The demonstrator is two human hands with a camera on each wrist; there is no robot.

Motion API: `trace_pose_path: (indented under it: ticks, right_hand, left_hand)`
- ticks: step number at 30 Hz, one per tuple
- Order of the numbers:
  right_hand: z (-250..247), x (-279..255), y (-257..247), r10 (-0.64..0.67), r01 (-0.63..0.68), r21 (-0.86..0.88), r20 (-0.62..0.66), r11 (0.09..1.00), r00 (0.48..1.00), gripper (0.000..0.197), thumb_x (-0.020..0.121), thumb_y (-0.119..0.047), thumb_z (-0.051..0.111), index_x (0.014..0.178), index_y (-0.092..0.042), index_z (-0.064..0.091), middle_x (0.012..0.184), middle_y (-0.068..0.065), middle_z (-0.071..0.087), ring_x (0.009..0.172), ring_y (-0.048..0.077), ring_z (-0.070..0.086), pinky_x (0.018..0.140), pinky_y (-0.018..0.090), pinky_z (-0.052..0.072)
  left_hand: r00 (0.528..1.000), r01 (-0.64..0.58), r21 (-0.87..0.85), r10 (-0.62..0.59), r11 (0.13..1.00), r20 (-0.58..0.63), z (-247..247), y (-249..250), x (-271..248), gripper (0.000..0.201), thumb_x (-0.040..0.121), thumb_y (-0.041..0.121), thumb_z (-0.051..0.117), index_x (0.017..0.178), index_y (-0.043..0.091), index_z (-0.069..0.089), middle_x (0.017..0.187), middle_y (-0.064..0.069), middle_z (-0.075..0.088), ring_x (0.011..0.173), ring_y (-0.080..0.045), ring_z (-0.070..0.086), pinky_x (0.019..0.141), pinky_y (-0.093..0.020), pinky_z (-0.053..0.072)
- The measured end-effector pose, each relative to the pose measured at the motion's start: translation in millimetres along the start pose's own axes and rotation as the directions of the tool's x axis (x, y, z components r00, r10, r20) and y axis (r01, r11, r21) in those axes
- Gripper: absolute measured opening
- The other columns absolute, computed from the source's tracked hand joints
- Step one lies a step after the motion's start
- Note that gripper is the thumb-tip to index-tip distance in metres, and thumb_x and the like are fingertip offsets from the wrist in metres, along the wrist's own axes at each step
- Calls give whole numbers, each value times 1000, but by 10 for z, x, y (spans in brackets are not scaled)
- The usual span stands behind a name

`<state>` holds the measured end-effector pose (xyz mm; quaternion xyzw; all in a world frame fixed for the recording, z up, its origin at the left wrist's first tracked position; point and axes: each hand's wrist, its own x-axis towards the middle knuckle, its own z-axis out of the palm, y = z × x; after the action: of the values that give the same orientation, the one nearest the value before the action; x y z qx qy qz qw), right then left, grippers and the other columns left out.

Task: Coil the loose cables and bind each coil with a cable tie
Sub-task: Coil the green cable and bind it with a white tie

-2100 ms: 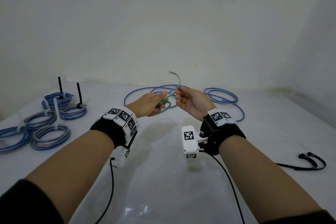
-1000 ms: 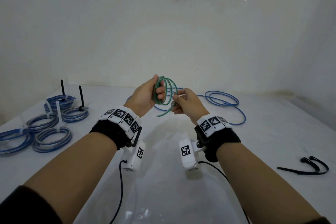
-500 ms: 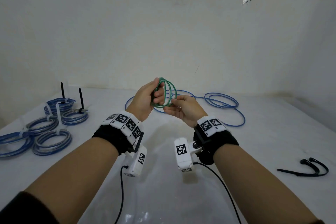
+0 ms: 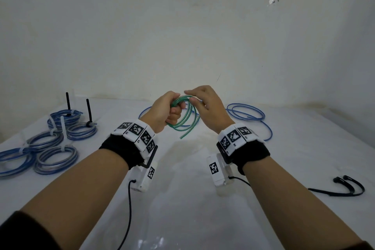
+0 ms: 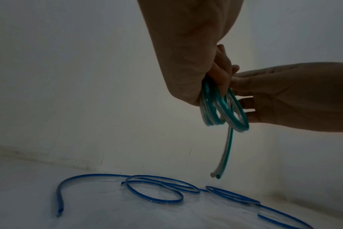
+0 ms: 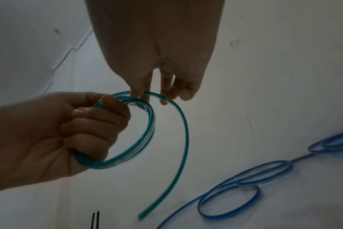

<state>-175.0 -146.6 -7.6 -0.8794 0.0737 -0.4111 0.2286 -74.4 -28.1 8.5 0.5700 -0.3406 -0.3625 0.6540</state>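
A green cable coil (image 4: 187, 116) is up in the air over the white table (image 4: 182, 209). My left hand (image 4: 175, 108) grips one side of it in a fist, seen as well in the right wrist view (image 6: 92, 124). My right hand (image 4: 195, 97) reaches over the top of the coil with fairly straight fingers (image 6: 140, 91) that touch the outermost turn. The cable's loose end (image 4: 183, 136) hangs below the coil, also seen from the left wrist (image 5: 215, 175) and the right wrist (image 6: 145, 215).
A loose blue cable (image 4: 249, 111) lies in loops at the back of the table, behind my hands. Several tied blue coils (image 4: 54, 158) sit at the left. Two black cable ties (image 4: 345, 189) lie at the right. A wall stands close behind.
My right hand has let go of the cable's end and moved up over the top of the coil. The end now hangs free below. My left hand keeps its grip.
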Motion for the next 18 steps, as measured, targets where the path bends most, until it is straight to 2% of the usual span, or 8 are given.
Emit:
trace_pose_path:
  ticks: [2,5,9,11,14,18]
  right_hand:
    - [-43,4,-14,-10,10,-12,-9,1000,1000,21,93,-14,53,104,-9,70,95,6,67,86,9,50,79,21,36]
    - [-69,-12,37,31,-31,-3,-26,1000,999,16,92,-12,56,97,-9,70,89,2,69,79,9,51,68,8,33]
    - [-52,-62,183,140,-139,-82,10,987,990,17,93,-8,51,96,-2,67,92,11,68,83,20,56,71,20,35]
    - [-62,-101,232,235,-232,-81,33,969,971,18,95,-11,49,93,-1,64,87,13,67,76,21,56,68,23,41]
    - [-24,-135,216,360,-365,45,97,930,928,14,96,-9,46,87,-5,56,77,12,62,60,18,56,52,16,45]
    - [25,-138,169,480,-493,295,120,819,869,16,97,-7,44,84,-6,55,67,10,61,50,15,60,50,23,53]
  left_hand:
    - [999,14,5,-14,1000,29,3,-10,-3,38,96,25,29,65,11,45,41,8,26,32,-5,19,35,-16,15]
    - [995,34,-27,-31,999,94,-12,-4,-26,34,94,22,28,67,11,45,44,7,28,34,-5,20,37,-17,17]
    - [984,-2,-129,25,992,176,-3,27,-63,32,100,22,27,75,12,45,49,6,33,38,-5,27,43,-17,22]
    - [982,-57,-142,81,988,169,7,39,-67,34,102,26,27,76,12,44,50,5,35,40,-7,30,45,-17,25]
    - [981,-112,-103,127,988,148,18,41,-68,37,102,33,28,75,13,43,49,6,34,42,-8,32,46,-17,29]
    - [984,-69,-156,93,985,150,42,37,-70,43,100,42,29,70,14,42,46,8,28,40,-7,30,44,-16,29]
